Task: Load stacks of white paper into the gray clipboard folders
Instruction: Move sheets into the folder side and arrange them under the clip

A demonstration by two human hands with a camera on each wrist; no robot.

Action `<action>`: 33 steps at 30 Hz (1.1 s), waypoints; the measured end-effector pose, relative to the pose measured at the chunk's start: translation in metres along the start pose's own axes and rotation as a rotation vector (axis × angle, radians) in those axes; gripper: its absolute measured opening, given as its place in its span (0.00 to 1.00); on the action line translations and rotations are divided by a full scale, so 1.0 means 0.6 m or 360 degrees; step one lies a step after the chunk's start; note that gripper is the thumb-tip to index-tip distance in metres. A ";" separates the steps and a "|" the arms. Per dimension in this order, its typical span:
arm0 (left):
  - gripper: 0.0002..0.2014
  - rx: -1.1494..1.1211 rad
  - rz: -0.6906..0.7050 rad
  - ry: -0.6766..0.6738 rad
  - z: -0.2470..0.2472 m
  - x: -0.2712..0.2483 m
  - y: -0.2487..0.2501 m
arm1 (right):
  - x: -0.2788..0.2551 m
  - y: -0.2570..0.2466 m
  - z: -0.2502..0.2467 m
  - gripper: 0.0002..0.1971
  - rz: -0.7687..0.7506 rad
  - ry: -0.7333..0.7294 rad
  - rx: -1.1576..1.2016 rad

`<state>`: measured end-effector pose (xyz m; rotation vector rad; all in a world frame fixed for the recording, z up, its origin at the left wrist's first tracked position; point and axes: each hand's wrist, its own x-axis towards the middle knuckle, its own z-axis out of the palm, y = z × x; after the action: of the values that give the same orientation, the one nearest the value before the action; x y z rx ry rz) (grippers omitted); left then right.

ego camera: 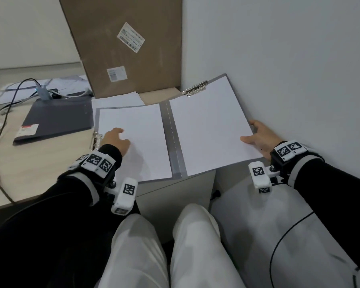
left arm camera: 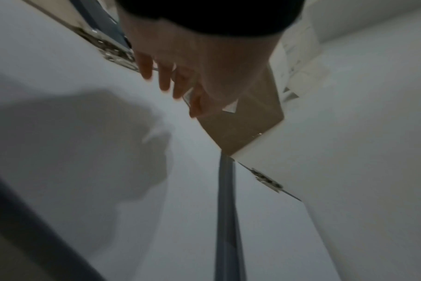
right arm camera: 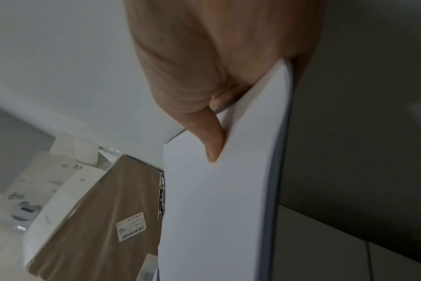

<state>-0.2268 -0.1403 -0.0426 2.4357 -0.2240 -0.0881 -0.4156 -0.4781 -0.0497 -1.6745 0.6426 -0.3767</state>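
A gray clipboard folder lies open on the desk corner, its right half overhanging the edge. A white paper stack covers its left half, beside a side clip. Another white stack covers the right half under the top clip. My left hand rests on the left stack, with its fingers straight and their tips near the side clip. My right hand pinches the right stack's outer edge together with the folder cover, with the thumb on top of the paper.
More loose white sheets lie behind the folder. A closed dark folder sits to the left, with cables beyond it. A tall cardboard box stands at the back. The wall is close on the right.
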 end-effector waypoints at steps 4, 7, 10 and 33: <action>0.32 0.0254 -0.0387 0.0240 0.002 0.019 -0.051 | 0.011 -0.016 0.014 0.27 -0.0032 0.0007 -0.0062; 0.30 0.0286 -0.0504 0.0406 0.009 0.015 -0.057 | 0.020 -0.027 0.030 0.28 -0.0038 -0.0010 -0.0099; 0.29 0.0248 -0.0645 0.0449 -0.001 0.017 -0.058 | 0.022 -0.031 0.037 0.29 -0.0045 0.0011 -0.0122; 0.19 -0.0798 0.0245 -0.0466 -0.198 -0.066 0.145 | -0.003 -0.143 0.129 0.29 -0.0165 -0.0085 0.0158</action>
<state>-0.2629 -0.1236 0.1045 1.8936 -0.4595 -0.3858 -0.3549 -0.4065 0.0182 -1.6212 0.4912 -0.4299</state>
